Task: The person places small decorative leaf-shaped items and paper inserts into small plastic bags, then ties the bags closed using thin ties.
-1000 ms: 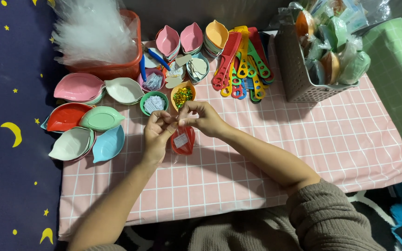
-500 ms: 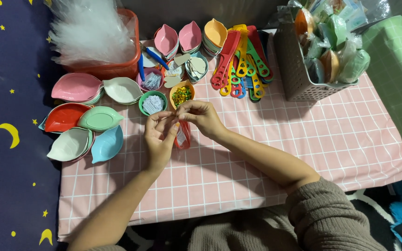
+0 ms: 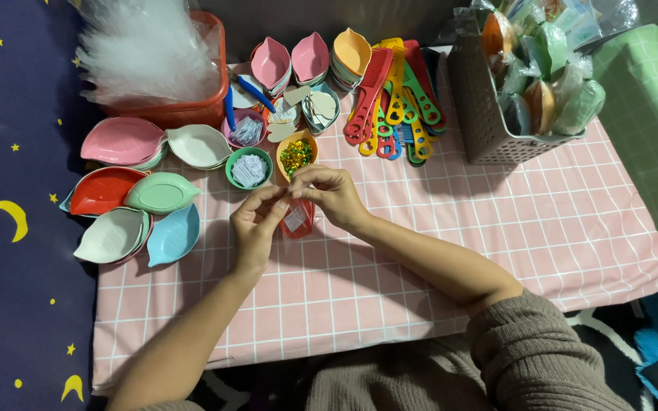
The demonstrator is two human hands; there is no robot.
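Observation:
My left hand point(image 3: 255, 221) and my right hand point(image 3: 330, 193) meet over the pink checked tablecloth point(image 3: 436, 251). Both pinch the top of a small clear bag point(image 3: 296, 217) that holds a red leaf-shaped dish and a small white card. The bag hangs between my fingertips, just in front of an orange dish of gold and green sequins point(image 3: 295, 156) and a green bowl of white paper bits point(image 3: 248, 169).
Leaf-shaped dishes in pink, white, red, green and blue point(image 3: 127, 198) lie at the left. A red tub of clear bags point(image 3: 154, 61) stands at the back left. Coloured combs point(image 3: 394, 99) and a grey basket of wrapped packs point(image 3: 512, 91) are at the back right.
The bag with the red dish has turned more upright between my fingers, and my hands have closed in at its top. Nothing else has moved.

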